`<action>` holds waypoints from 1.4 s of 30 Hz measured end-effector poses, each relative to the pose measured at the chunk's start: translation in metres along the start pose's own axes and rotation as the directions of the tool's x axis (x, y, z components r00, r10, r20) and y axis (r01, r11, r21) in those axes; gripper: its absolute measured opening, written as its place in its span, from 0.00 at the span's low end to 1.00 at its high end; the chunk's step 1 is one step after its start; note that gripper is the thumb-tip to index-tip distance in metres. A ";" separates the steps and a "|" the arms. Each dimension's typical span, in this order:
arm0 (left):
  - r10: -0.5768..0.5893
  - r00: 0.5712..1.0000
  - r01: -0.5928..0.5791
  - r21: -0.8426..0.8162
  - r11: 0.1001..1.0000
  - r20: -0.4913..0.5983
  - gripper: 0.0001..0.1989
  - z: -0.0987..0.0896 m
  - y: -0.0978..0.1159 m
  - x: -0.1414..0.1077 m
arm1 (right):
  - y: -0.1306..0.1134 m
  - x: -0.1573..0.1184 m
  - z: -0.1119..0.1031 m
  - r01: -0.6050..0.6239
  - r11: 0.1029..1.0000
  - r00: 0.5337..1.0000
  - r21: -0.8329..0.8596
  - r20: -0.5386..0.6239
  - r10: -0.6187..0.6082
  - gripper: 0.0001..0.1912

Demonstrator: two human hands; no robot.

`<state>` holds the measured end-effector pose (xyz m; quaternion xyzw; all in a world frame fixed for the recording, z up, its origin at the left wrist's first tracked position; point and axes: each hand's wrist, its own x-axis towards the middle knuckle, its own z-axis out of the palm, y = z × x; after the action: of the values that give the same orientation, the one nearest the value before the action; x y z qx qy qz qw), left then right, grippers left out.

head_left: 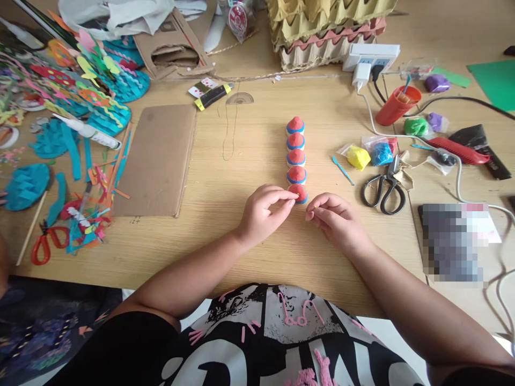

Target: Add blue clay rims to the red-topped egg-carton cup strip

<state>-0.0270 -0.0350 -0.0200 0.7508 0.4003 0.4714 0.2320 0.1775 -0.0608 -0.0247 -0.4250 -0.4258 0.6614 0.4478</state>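
Note:
Several red domed pieces (296, 157) with blue bands and pale bases stand in a straight row running away from me. My left hand (269, 210) is at the nearest red domed piece (299, 192), thumb and forefinger drawn close together. A tiny yellow speck shows at those fingertips; whether they grip it or it sits on the piece, I cannot tell. Just right of that piece, my right hand (335, 221) pinches a tiny yellow bit of clay (316, 207), its other fingers curled.
Black-handled scissors (384, 187), a blue stick tool (343, 170), bagged yellow clay (358, 157) and a red cup (398, 105) lie to the right. At left are cardboard (155, 161), orange-handled scissors (49, 243) and paper scraps. Egg trays (322, 40) stand behind. Another person sits at left.

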 end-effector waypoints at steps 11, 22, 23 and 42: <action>0.051 0.999 -0.051 -0.025 0.998 -0.013 0.05 0.002 -0.001 -0.002 | -0.003 -0.001 0.001 -0.035 0.997 0.999 0.062 0.003 0.035 0.11; 0.076 0.997 -0.076 -0.019 0.997 0.005 0.06 0.001 0.001 -0.001 | -0.002 -0.003 0.001 -0.042 0.998 0.999 0.044 0.019 0.041 0.11; 0.078 0.997 -0.078 -0.020 0.997 0.006 0.06 0.001 0.001 -0.001 | -0.003 -0.003 0.001 -0.041 0.998 0.999 0.049 0.019 0.040 0.11; 0.081 0.997 -0.080 -0.046 0.996 0.017 0.06 0.001 0.002 -0.002 | -0.003 -0.006 -0.003 -0.009 0.999 0.998 0.046 0.063 0.006 0.09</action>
<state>-0.0261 -0.0374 -0.0196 0.7651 0.3567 0.4824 0.2336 0.1821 -0.0653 -0.0216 -0.3951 -0.4227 0.6859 0.4414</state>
